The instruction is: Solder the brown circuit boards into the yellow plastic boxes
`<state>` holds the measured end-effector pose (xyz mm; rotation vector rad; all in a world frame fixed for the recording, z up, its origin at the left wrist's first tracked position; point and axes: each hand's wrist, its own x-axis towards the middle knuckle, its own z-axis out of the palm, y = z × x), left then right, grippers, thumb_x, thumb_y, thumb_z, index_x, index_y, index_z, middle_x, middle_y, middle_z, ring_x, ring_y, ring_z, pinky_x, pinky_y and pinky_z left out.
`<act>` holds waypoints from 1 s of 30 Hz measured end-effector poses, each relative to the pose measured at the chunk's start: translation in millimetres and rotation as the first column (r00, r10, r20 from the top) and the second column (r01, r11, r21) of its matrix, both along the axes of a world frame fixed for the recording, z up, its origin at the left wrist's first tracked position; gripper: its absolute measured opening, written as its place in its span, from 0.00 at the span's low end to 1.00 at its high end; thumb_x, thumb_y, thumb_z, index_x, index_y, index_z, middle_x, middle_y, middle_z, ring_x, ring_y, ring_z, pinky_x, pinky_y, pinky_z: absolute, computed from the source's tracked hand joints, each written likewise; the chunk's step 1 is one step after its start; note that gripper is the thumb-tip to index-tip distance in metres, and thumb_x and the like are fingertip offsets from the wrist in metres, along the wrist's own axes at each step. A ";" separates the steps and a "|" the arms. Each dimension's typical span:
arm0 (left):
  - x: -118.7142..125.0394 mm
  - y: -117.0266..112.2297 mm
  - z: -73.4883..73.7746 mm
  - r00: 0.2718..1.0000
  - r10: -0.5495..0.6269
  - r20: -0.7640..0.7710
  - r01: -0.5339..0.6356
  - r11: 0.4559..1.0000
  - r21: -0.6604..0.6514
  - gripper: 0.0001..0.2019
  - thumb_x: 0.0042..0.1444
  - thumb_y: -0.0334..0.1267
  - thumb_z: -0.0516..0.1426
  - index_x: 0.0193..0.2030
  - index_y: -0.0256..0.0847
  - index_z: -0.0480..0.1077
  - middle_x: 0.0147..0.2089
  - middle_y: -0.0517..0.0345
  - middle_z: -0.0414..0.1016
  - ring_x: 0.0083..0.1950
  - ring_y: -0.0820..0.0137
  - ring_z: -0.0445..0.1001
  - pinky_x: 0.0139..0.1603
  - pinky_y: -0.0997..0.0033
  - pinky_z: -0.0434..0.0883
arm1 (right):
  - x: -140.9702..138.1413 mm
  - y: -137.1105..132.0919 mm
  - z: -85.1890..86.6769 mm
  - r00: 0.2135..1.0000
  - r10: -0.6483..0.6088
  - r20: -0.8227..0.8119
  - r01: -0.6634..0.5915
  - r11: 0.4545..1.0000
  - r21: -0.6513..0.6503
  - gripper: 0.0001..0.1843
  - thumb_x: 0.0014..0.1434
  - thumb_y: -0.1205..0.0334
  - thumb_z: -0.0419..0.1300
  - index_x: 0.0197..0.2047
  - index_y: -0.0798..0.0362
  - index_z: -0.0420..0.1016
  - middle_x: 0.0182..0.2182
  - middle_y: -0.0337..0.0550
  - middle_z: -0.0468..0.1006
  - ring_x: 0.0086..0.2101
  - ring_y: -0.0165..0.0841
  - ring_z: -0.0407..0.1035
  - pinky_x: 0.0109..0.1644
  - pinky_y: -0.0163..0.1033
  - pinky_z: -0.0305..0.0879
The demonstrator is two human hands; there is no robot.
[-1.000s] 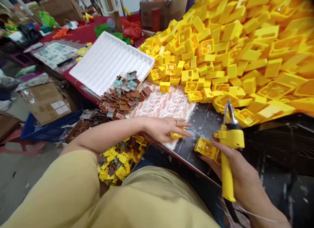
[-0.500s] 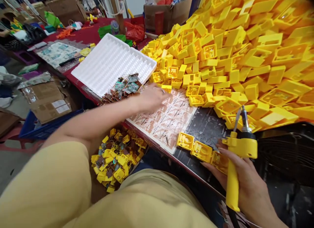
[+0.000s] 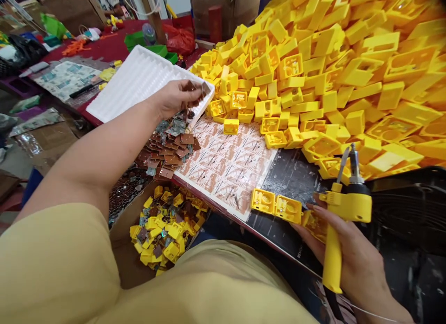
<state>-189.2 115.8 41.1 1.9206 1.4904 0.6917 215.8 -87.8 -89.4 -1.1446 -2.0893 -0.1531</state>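
Observation:
My left hand [image 3: 174, 97] is pinched on a brown circuit board [image 3: 199, 93], over the near right corner of a white foam tray [image 3: 121, 89]. Just below it lies a heap of brown circuit boards [image 3: 172, 152] with thin wires. My right hand [image 3: 358, 261] holds a yellow soldering gun [image 3: 332, 249], its metal tip [image 3: 354, 161] pointing up and away. Fingers of the same hand also touch a yellow plastic case [image 3: 313, 224], partly hidden by them. Beside it, two more open yellow case halves [image 3: 264, 201] sit in a row on the black bench surface [image 3: 296, 168].
A large heap of yellow cases [image 3: 313, 82] covers the back right. One yellow case [image 3: 231, 126] lies apart on the patterned sheet [image 3: 223, 164]. Below the bench edge stands a carton [image 3: 127, 249] of yellow parts and boards. A dark round grille [image 3: 411, 212] is at right.
My left hand has moved left and away from the patterned sheet to above the board heap, and now holds a circuit board. My right hand stays almost in place with the soldering gun.

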 end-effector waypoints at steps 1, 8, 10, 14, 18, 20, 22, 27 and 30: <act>0.1 -0.9 5.3 0.999 0.011 0.043 -0.012 1.000 0.026 0.37 0.62 0.67 0.48 0.63 0.35 0.65 0.60 0.47 0.73 0.55 0.67 0.72 0.52 0.58 0.71 | -0.3 0.2 1.1 1.000 -0.003 -0.002 0.003 1.000 0.006 0.42 0.56 0.62 0.70 0.70 0.44 0.58 0.43 0.50 0.80 0.37 0.47 0.78 0.35 0.48 0.78; 66.6 -11.6 12.2 0.937 -0.111 0.330 0.132 0.990 -0.042 0.18 0.72 0.39 0.50 0.63 0.33 0.64 0.62 0.50 0.73 0.57 0.69 0.76 0.55 0.66 0.73 | -15.0 -6.0 15.9 1.000 -0.012 -0.029 0.011 0.999 -0.051 0.42 0.54 0.57 0.71 0.68 0.49 0.58 0.51 0.58 0.76 0.47 0.53 0.75 0.47 0.57 0.76; 93.1 -16.4 -4.7 0.934 -0.151 0.323 0.186 0.980 -0.078 0.15 0.72 0.39 0.49 0.56 0.32 0.70 0.55 0.50 0.78 0.54 0.68 0.78 0.54 0.64 0.74 | -24.1 -5.7 20.5 0.999 0.011 -0.032 -0.013 0.997 -0.074 0.41 0.54 0.57 0.71 0.67 0.47 0.58 0.53 0.56 0.76 0.49 0.51 0.75 0.48 0.54 0.76; 121.9 -32.2 -39.7 0.972 -0.233 -0.040 0.236 0.958 0.165 0.18 0.69 0.48 0.50 0.50 0.41 0.76 0.50 0.54 0.79 0.58 0.59 0.75 0.59 0.54 0.71 | -42.7 1.2 26.5 0.998 0.053 -0.021 -0.055 0.992 -0.113 0.37 0.56 0.58 0.70 0.64 0.47 0.58 0.49 0.52 0.76 0.46 0.45 0.76 0.50 0.50 0.75; 110.0 -54.9 -66.6 0.901 -0.229 -0.367 0.377 0.833 0.405 0.19 0.65 0.50 0.54 0.57 0.48 0.75 0.53 0.50 0.75 0.59 0.58 0.72 0.60 0.52 0.68 | -55.8 9.5 26.4 0.995 0.094 -0.013 -0.095 0.985 -0.145 0.33 0.60 0.53 0.67 0.62 0.49 0.59 0.46 0.48 0.76 0.45 0.42 0.75 0.53 0.51 0.74; 95.1 -70.2 -78.4 0.843 -0.342 -0.415 0.506 0.763 0.401 0.19 0.65 0.47 0.52 0.57 0.46 0.75 0.49 0.49 0.77 0.51 0.62 0.75 0.53 0.57 0.71 | -59.5 12.8 25.5 0.990 0.138 0.005 -0.136 0.978 -0.160 0.28 0.63 0.52 0.64 0.61 0.48 0.59 0.43 0.45 0.76 0.42 0.39 0.75 0.54 0.52 0.73; 78.6 -87.9 -86.5 0.758 -0.490 -0.430 0.643 0.672 0.367 0.17 0.65 0.43 0.51 0.54 0.45 0.77 0.48 0.49 0.79 0.49 0.65 0.76 0.50 0.61 0.73 | -61.5 14.8 25.2 0.983 0.179 0.029 -0.171 0.970 -0.175 0.23 0.66 0.56 0.60 0.60 0.48 0.61 0.40 0.41 0.77 0.39 0.37 0.75 0.54 0.51 0.72; 46.5 -130.7 -79.4 0.564 -0.677 -0.474 0.815 0.549 0.186 0.19 0.60 0.31 0.51 0.52 0.52 0.76 0.60 0.55 0.77 0.64 0.60 0.73 0.70 0.41 0.57 | -61.4 12.7 24.8 0.980 0.194 0.042 -0.186 0.971 -0.151 0.23 0.64 0.59 0.62 0.60 0.48 0.63 0.36 0.40 0.77 0.36 0.35 0.74 0.49 0.45 0.72; 40.3 -143.3 -67.0 0.716 -0.554 -0.426 0.664 0.728 0.170 0.21 0.56 0.33 0.52 0.53 0.53 0.76 0.63 0.56 0.75 0.66 0.61 0.71 0.70 0.46 0.60 | -59.8 8.6 25.4 0.978 0.208 0.032 -0.203 0.971 -0.123 0.25 0.63 0.55 0.64 0.60 0.48 0.64 0.36 0.39 0.78 0.35 0.35 0.75 0.53 0.49 0.72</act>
